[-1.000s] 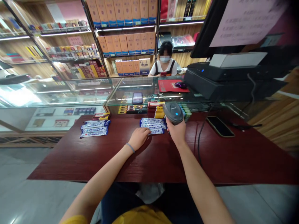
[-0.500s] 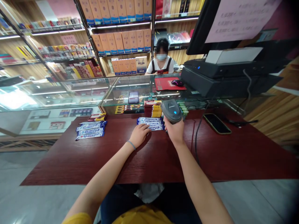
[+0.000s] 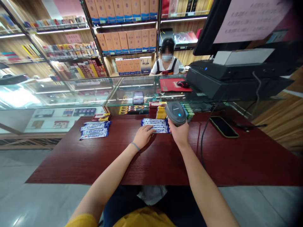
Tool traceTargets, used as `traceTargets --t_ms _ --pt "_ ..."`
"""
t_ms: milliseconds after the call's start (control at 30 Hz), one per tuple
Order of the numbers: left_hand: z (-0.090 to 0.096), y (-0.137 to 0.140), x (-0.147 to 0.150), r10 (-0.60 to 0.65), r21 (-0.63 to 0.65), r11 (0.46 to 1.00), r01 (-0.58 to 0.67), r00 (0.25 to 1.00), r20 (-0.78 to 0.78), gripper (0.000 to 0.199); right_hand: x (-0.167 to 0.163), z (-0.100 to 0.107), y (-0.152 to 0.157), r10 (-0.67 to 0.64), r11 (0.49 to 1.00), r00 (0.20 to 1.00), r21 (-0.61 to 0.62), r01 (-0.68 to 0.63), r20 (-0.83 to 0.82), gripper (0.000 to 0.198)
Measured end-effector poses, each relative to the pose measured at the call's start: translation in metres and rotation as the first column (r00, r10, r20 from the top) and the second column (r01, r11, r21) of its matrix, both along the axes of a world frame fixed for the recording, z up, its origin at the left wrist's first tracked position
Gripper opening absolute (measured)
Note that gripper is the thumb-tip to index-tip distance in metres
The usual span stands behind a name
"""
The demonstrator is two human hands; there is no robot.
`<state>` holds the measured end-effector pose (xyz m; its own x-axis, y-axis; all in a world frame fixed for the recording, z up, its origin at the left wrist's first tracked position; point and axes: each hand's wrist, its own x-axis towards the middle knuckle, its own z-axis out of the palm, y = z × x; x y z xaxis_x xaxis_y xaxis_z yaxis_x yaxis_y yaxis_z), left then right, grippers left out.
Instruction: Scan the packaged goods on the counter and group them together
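My right hand point(image 3: 181, 134) is wrapped round the handle of a dark grey barcode scanner point(image 3: 175, 113), held upright over the table with a blue light glowing on its top. Its front end faces away from me. Just left of it lies a row of blue-and-white wrapped bars point(image 3: 158, 125). My left hand point(image 3: 143, 136) rests at the near left edge of these bars, fingers stretched out and touching them, gripping nothing. Behind the bars stands a stack of red-and-yellow packets point(image 3: 157, 111). Green-capped items point(image 3: 189, 112) sit partly hidden behind the scanner.
More blue-and-white bars point(image 3: 95, 130) lie at the left, near a red-and-yellow packet point(image 3: 101, 117). A phone point(image 3: 224, 126) and the scanner's cable point(image 3: 202, 142) are on the right of the dark red table point(image 3: 161, 164). Beyond a glass counter point(image 3: 134, 82) sits a masked person point(image 3: 165, 64).
The whole view has shifted slightly, so things appear a little further right. Both hands keep nearly the same places, with the scanner still in my right hand.
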<state>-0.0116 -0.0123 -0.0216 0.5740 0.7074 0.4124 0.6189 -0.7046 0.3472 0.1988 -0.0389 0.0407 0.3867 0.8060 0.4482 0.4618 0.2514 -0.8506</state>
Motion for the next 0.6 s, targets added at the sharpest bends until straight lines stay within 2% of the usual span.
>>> traceTargets --t_ms 200,367,500,600 --pt "0.0 -0.001 -0.001 0.009 -0.006 1.0 -0.009 1.0 0.026 0.032 -0.003 0.001 0.0 -0.039 0.999 0.998 0.036 0.038 0.039 0.049" --pt "0.007 -0.002 -0.008 0.053 0.002 0.999 -0.053 0.999 0.003 0.037 -0.004 0.0 -0.001 -0.04 0.998 0.997 0.044 0.037 0.062 0.047" --pt "0.016 -0.003 -0.035 0.109 0.011 0.994 -0.11 0.993 0.032 0.043 -0.004 0.001 -0.002 -0.009 0.998 0.998 0.069 0.005 0.061 0.045" --pt "0.02 -0.006 -0.075 0.217 0.056 0.974 -0.219 0.975 0.043 0.044 -0.005 0.001 -0.003 0.01 0.996 0.996 0.087 -0.018 0.091 0.044"
